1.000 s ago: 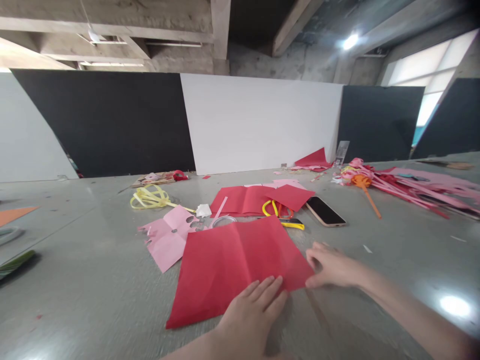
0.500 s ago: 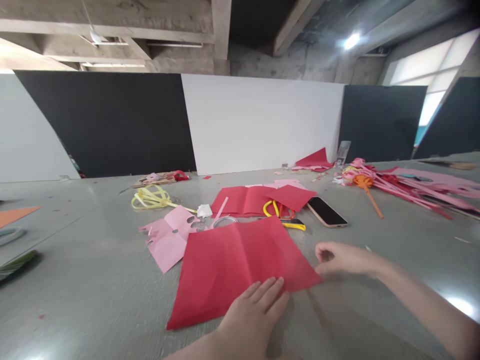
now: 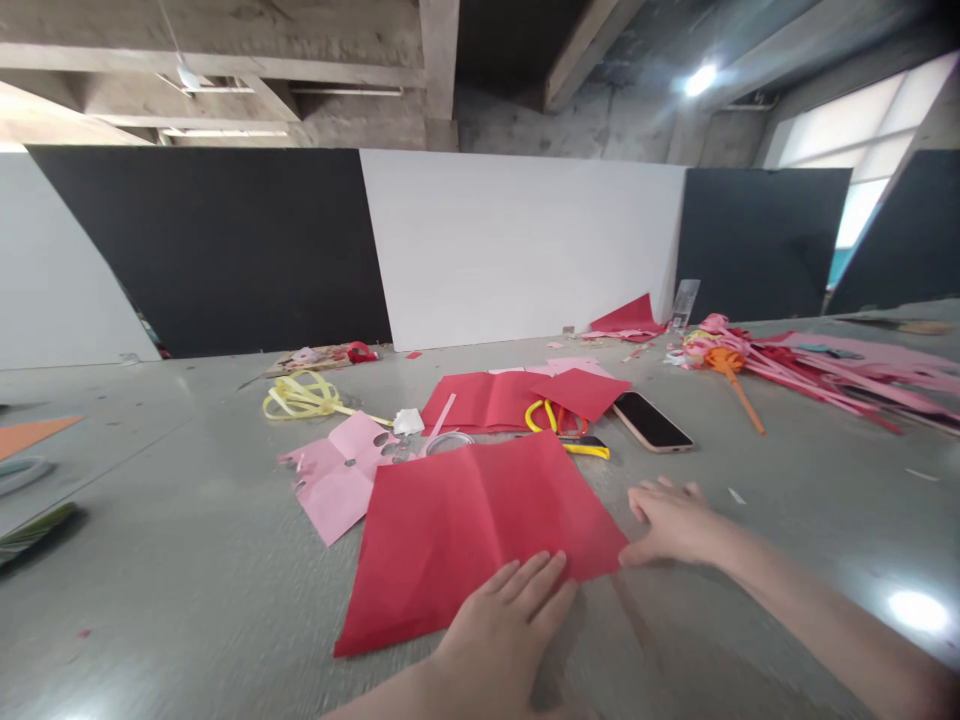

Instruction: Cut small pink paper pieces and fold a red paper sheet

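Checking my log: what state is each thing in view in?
Large red sheet, creased
Pink sheet, cut with holes
Phone, face up, screen dark
Yellow ribbon, loosely looped
Far red sheet, creased
Left hand, flat on large red sheet
Right hand, curled beside that sheet's corner

Red paper, creased, flat at the near edge of the grey surface; left hand spread on its near edge, right hand at its right corner. Pink cut paper, to its left. Beyond: second red sheet, yellow-handled scissors. Phone, right of these. Yellow ribbon, farther left. Orange paper, left edge.
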A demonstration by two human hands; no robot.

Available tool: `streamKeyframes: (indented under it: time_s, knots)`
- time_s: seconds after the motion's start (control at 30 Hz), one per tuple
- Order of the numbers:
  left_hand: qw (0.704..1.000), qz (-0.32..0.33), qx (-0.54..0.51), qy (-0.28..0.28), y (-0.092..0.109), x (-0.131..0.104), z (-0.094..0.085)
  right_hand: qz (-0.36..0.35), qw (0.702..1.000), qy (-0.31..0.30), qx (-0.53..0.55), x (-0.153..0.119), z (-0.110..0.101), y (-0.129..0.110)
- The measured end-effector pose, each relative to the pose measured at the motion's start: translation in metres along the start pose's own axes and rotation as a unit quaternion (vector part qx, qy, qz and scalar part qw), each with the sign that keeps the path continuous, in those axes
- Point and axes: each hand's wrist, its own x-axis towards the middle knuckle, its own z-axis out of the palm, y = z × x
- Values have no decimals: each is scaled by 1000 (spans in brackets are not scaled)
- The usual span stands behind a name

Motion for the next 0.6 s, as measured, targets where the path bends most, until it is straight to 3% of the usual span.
streamKeyframes:
  time_s: [0.33,0.5,0.6]
  knots:
    - [1000,0,-5,-1,0,0,0,9,1000,-10,-11,-5,-9,9]
    - [1000,4,-1,-2,-1,0,0,-34,999,-8,36,-3,-20,18]
    - [1000,4,3,-3,-1,0,1,-83,993,23,81,-3,-28,11]
